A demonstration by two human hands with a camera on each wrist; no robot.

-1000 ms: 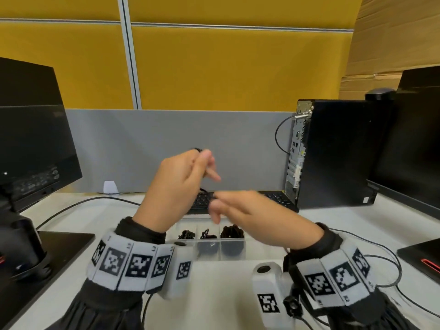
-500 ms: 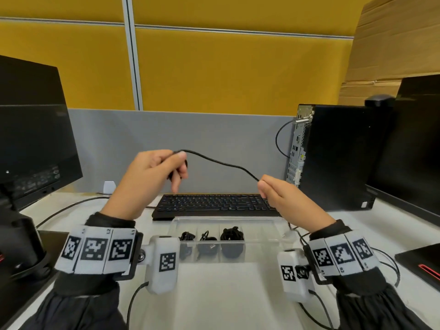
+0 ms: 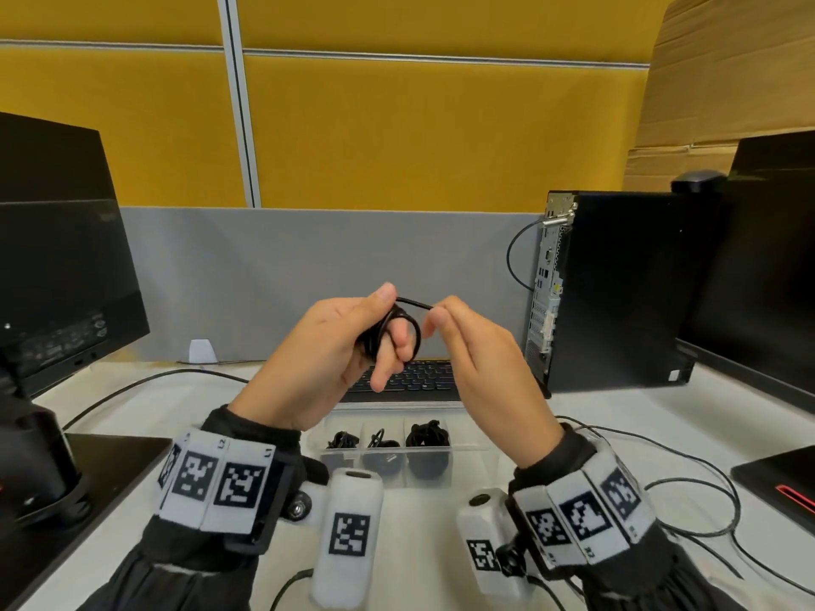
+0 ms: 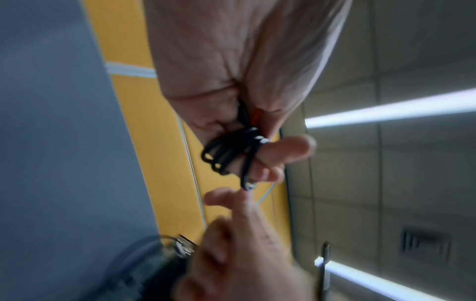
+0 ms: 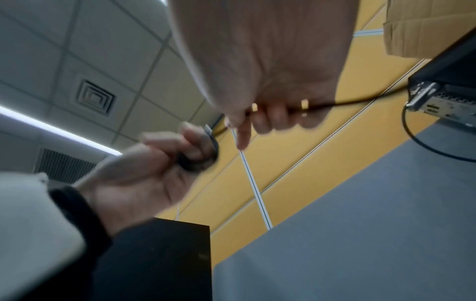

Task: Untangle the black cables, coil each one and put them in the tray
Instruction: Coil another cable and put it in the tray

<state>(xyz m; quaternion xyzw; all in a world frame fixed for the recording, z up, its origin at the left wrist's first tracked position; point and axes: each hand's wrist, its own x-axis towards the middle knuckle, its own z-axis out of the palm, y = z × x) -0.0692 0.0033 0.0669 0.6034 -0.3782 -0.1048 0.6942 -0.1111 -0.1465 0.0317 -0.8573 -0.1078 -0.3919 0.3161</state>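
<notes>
A thin black cable (image 3: 399,329) is wound in loops round the fingers of my left hand (image 3: 353,341), held up above the desk. In the left wrist view the same cable (image 4: 229,154) wraps the fingers in several turns. My right hand (image 3: 445,321) pinches the cable's free end just right of the coil. In the right wrist view the right hand's fingers (image 5: 268,118) curl round the cable. Below, a clear compartmented tray (image 3: 469,456) holds three coiled black cables (image 3: 430,434) in separate sections.
A black keyboard (image 3: 419,381) lies behind the tray. A computer tower (image 3: 617,293) stands to the right, monitors at the far left (image 3: 57,258) and far right (image 3: 758,266). Loose thin cables (image 3: 688,482) trail over the white desk at right.
Half a second ago the cable stretched between hands held apart. Now the hands are close together, with more cable wound on the left fingers and only a short end in the right.
</notes>
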